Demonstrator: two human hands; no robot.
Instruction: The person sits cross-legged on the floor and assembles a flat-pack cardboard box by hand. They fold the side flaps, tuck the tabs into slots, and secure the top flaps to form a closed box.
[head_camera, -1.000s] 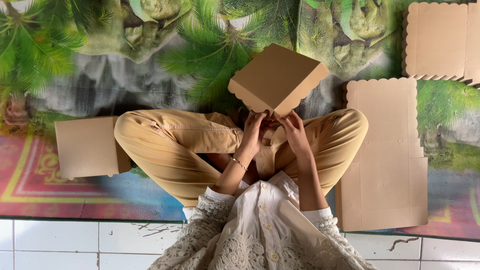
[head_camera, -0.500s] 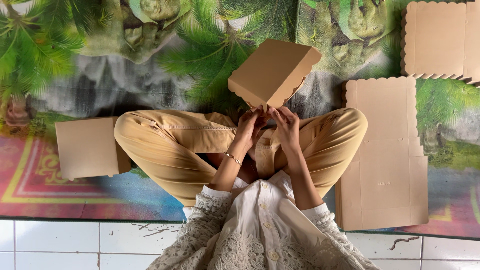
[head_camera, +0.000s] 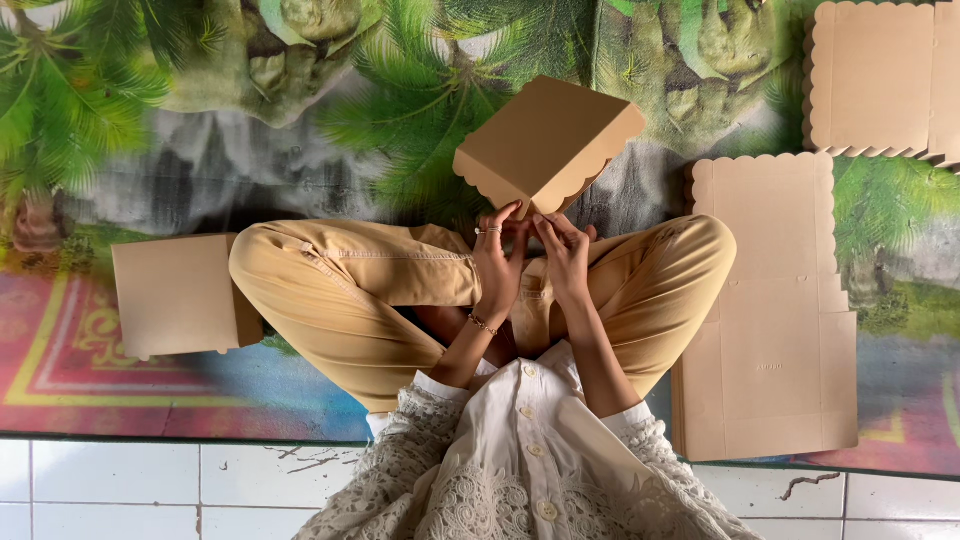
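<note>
I look straight down at my own lap as I sit cross-legged on a mat printed with palm trees. A folded brown cardboard box with a scalloped edge sits just beyond my knees, tilted, its nearest corner pointing back toward me. My left hand and right hand meet side by side at that corner. The fingers of both hands pinch the box's lower edge from beneath, so both are grasping it; the box rises up and away from the fingertips. Its long side runs from lower left to upper right. Both hands are about equally near.

A stack of flat, unfolded box blanks lies beside my right knee, another stack lies farther off, and a finished box rests against my left knee. White tiles border the mat.
</note>
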